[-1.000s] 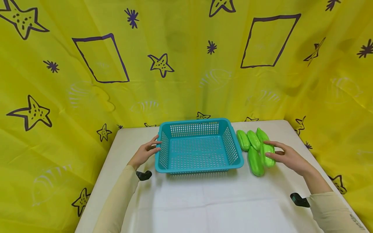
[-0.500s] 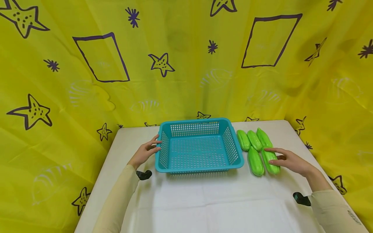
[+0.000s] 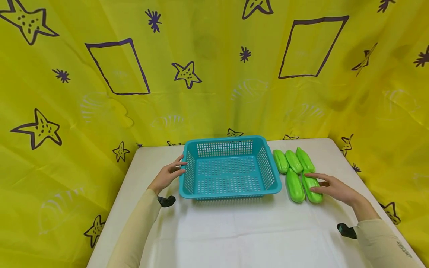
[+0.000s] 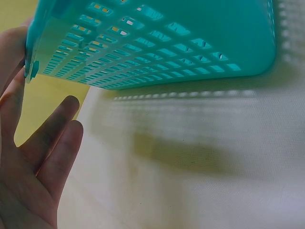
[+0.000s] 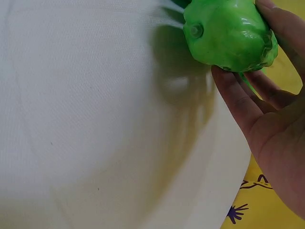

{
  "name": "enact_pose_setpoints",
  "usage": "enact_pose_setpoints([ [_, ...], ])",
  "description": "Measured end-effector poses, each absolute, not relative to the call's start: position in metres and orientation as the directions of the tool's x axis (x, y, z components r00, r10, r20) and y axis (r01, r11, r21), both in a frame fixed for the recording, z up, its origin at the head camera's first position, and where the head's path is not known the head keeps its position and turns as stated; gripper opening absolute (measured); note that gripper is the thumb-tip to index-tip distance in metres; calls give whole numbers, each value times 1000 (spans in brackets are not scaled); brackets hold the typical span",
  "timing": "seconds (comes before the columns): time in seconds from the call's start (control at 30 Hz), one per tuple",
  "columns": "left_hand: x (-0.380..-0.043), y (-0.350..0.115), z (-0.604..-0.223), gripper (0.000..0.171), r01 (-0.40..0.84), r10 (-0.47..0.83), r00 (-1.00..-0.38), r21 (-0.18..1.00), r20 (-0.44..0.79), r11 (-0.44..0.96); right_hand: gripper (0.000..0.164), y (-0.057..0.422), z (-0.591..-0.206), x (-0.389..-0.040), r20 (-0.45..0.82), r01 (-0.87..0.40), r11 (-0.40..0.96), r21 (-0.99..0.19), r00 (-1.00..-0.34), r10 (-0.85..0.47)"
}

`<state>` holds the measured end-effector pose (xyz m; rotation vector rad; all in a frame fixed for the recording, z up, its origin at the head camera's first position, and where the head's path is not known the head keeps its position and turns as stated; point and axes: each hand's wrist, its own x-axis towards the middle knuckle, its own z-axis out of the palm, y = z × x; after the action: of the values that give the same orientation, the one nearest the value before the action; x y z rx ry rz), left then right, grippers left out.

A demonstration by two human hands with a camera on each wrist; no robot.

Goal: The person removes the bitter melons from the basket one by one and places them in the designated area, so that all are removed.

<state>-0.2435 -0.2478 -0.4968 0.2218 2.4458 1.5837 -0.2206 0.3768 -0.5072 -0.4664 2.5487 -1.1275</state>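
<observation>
In the head view my left hand [image 3: 165,178] rests its fingertips at the left rim of a teal plastic basket [image 3: 231,195]. The left wrist view shows two lower fingers [image 4: 61,148] straight and spread, apart from the basket's perforated wall [image 4: 167,52]. On the right, my right hand [image 3: 336,190] holds a glossy, lobed green bitter melon [image 3: 312,190] between thumb and fingers. The right wrist view shows its stem end [image 5: 228,36] facing the camera, with fingers on both sides. It is the front right one of a close group.
Several more green bitter melons [image 3: 295,187] lie on the white table [image 3: 234,230] right of the basket. A yellow curtain [image 3: 214,111] with starfish drawings encloses the back and sides. Black camera mounts [image 3: 346,230] stick out at both wrists.
The right hand has brought its bitter melon toward the front and slightly right, off the one behind it, into line beside its neighbour. Left hand and basket stay put.
</observation>
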Motion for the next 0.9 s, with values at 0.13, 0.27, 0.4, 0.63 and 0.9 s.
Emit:
enact_pose_setpoints([
  [0.13, -236, -242, -485, 46, 8, 251, -963, 916, -102, 402, 59, 378, -512, -221, -158, -159, 642, -750, -899, -408],
  [0.27, -235, -242, -484, 46, 23, 254, -963, 916, -87, 401, 57, 378, -514, -221, -153, -170, 634, -754, -894, -422],
  [0.4, -243, -248, -498, 46, 33, 252, -965, 916, -76, 400, 56, 377, -515, -220, -157, -166, 629, -759, -892, -424],
  [0.63, -245, -250, -500, 44, 29, 251, -964, 913, -81, 407, 57, 376, -517, -219, -160, -161, 624, -765, -890, -427],
  [0.9, -245, -250, -501, 45, 27, 251, -965, 919, -79, 394, 56, 376, -518, -220, -148, -173, 612, -772, -887, -437],
])
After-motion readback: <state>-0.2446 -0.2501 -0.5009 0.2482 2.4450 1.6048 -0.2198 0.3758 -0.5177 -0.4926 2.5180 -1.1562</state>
